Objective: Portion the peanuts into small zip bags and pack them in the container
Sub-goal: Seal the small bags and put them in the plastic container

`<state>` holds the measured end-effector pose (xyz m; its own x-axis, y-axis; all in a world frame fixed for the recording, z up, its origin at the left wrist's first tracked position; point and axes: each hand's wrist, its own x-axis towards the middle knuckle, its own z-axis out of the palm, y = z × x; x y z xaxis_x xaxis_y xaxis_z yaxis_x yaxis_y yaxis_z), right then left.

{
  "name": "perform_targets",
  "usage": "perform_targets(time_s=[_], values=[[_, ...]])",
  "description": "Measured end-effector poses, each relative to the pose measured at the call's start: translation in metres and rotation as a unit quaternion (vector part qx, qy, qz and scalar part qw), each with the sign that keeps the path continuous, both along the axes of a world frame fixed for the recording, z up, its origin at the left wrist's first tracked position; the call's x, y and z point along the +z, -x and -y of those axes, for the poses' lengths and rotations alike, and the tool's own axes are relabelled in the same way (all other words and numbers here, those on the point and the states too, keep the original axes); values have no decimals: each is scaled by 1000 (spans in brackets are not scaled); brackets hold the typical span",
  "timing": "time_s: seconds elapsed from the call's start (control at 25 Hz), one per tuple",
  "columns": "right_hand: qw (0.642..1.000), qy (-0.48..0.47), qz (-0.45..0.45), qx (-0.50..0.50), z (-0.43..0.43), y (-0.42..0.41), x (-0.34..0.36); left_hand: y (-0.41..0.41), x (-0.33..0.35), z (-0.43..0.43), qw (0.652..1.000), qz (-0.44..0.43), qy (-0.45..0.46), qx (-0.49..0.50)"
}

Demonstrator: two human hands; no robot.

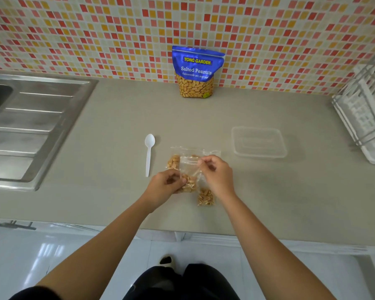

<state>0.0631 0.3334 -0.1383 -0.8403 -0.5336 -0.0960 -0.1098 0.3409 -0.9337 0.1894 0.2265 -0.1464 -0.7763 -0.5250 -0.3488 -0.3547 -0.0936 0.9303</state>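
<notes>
Closing step, probably: pinching one filled zip bag [188,184] with left hand [167,184] and right hand [215,170], low over the surface [95,126]. Next, to press the seal fully, then move into the container [259,142] at right.

Your left hand [167,185] covers part of the zip bag [189,184] it pinches; how many overlap there is unclear. The sink [37,118] is cut off at left, the dish rack [368,109] at right. The smallest print on the peanut pouch [196,72] is unreadable.
</notes>
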Motion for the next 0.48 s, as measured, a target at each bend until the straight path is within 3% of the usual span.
perform_targets(time_s=[0.08,0.28,0.48], values=[[992,-76,-91,47,1,1,-9,-5,-11,-1,998,53,23,30],[962,-207,-150,98,11,-1,-35,-9,-29,-10,980,149,135,-2],[979,-150,-136,9,2,14,-39,-3,-20,-8,932,185,307,-53]])
